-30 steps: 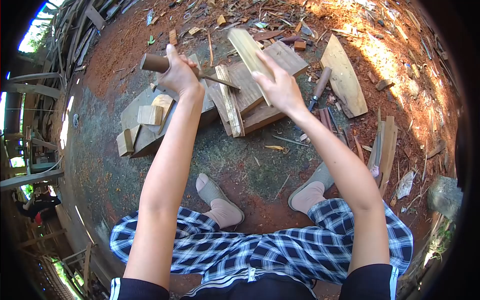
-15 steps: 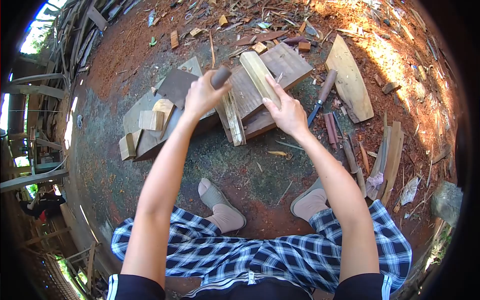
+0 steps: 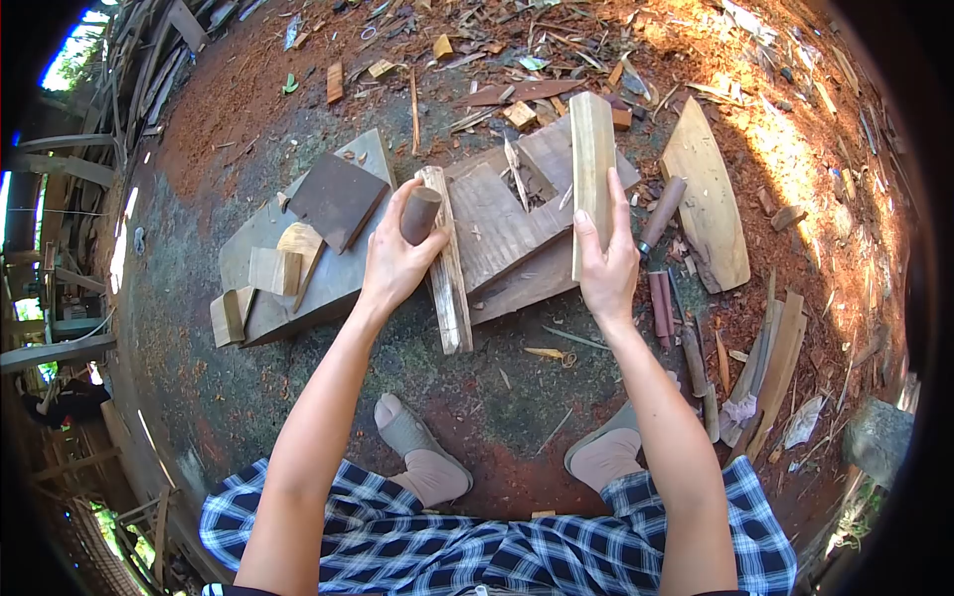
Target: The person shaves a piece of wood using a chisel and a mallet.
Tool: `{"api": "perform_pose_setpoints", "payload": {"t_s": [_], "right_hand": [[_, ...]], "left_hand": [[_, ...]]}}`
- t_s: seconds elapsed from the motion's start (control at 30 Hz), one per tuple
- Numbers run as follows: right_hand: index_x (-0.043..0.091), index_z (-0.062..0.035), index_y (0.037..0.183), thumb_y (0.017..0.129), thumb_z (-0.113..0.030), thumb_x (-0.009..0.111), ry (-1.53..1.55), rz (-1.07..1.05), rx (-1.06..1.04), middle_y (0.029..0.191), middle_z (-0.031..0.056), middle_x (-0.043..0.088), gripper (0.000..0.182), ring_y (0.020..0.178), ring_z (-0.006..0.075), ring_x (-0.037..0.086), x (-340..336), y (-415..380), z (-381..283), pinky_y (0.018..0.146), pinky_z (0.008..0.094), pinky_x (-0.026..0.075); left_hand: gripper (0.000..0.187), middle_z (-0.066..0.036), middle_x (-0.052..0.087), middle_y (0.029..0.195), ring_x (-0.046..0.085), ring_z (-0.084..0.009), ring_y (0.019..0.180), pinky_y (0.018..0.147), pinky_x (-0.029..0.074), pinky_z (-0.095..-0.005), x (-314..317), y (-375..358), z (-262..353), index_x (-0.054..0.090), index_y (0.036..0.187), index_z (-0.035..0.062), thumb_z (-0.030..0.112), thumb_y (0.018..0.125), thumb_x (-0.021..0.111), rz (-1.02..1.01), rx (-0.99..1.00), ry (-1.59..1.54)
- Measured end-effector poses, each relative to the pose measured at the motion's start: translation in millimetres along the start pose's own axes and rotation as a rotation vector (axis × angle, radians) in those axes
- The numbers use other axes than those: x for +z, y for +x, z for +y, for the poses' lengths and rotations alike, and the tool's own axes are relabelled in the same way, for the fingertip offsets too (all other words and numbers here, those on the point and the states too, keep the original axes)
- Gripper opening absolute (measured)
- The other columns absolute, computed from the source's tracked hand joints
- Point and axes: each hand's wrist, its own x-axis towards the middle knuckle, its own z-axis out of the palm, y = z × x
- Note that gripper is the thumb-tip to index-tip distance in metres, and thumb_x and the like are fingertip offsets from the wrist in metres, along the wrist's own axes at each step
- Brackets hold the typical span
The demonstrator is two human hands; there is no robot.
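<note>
My left hand (image 3: pixel 396 256) is wrapped round a dark cylindrical wooden handle (image 3: pixel 421 211), its round end facing up; anything below the handle is hidden. A long weathered wood strip (image 3: pixel 450 288) lies just beside that hand. My right hand (image 3: pixel 607 260) grips the lower part of a pale, smooth wooden piece (image 3: pixel 592 149), which stands nearly upright in view, thumb and fingers along its face. Between the hands is a broad wooden block (image 3: pixel 497 233) with a splinter (image 3: pixel 516 174) on it.
On the left, a grey board (image 3: pixel 348 273) bears a dark square plate (image 3: pixel 338 199) and small wood blocks (image 3: pixel 273 270). To the right lie a pale board (image 3: pixel 708 199), a handled tool (image 3: pixel 664 211) and long wood strips (image 3: pixel 775 372). Wood chips (image 3: pixel 519 114) litter the ground.
The pale piece has swung from a slant to nearly upright and moved right with my right hand. My left hand and the handle are lower in view. A splinter now shows on the block.
</note>
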Motion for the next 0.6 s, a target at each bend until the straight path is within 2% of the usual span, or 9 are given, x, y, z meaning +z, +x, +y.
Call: {"api": "perform_pose_setpoints", "payload": {"t_s": [0.1,0.23,0.43,0.5,0.57,0.6], "right_hand": [[0.033,-0.0199,0.155,0.098,-0.030,0.057,0.012,0.026,-0.070,0.112,0.0244,0.070,0.063,0.092,0.0385,0.072,3.1,3.2,4.3,0.081,0.0449,0.056],[0.032,-0.0202,0.155,0.098,-0.029,0.057,0.017,-0.008,-0.010,0.106,0.0232,0.071,0.063,0.089,0.0384,0.072,-0.5,1.4,0.5,0.079,0.0452,0.056],[0.032,-0.0222,0.155,0.098,-0.031,0.057,0.042,-0.002,-0.005,0.099,0.0231,0.072,0.063,0.085,0.0409,0.072,1.0,1.3,4.4,0.075,0.0470,0.056],[0.032,-0.0232,0.155,0.097,-0.032,0.057,0.055,-0.005,-0.001,0.099,0.0235,0.072,0.064,0.084,0.0420,0.071,2.6,1.6,5.7,0.073,0.0477,0.056],[0.032,-0.0254,0.155,0.097,-0.035,0.058,-0.006,0.015,-0.024,0.096,0.0243,0.072,0.064,0.083,0.0435,0.071,2.0,1.5,7.5,0.072,0.0488,0.056],[0.032,-0.0268,0.155,0.096,-0.037,0.058,0.006,-0.022,0.041,0.094,0.0244,0.072,0.065,0.082,0.0444,0.070,0.7,1.1,7.2,0.072,0.0499,0.056]], "left_hand": [[0.070,-0.015,0.061,0.130,0.059,-0.0237,0.118,0.102,0.045,-0.0377,-1.2,-0.3,1.0,0.046,0.146,0.0109,0.019,0.082,0.073,-0.020,-0.002,-0.026],[0.074,-0.017,0.057,0.138,0.056,-0.0283,0.127,0.107,0.041,-0.0400,-0.6,-2.1,3.8,0.042,0.149,0.0113,0.020,0.082,0.072,-0.046,-0.006,0.021],[0.079,-0.022,0.056,0.140,0.053,-0.0337,0.131,0.109,0.040,-0.0409,4.0,-18.4,24.4,0.037,0.152,0.0141,0.021,0.081,0.071,-0.106,-0.087,0.077],[0.076,-0.021,0.057,0.138,0.055,-0.0328,0.129,0.109,0.041,-0.0433,-0.5,-17.4,28.9,0.039,0.150,0.0127,0.023,0.082,0.072,-0.101,-0.078,0.100],[0.067,-0.022,0.071,0.104,0.070,-0.0322,0.103,0.087,0.054,-0.0447,-11.4,-11.6,34.0,0.047,0.142,0.0103,0.032,0.085,0.074,0.007,0.031,0.125],[0.054,-0.015,0.071,0.090,0.070,-0.0211,0.080,0.067,0.056,-0.0354,-27.1,-1.4,37.2,0.059,0.126,0.0055,0.036,0.085,0.077,-0.017,0.027,0.069]]}}
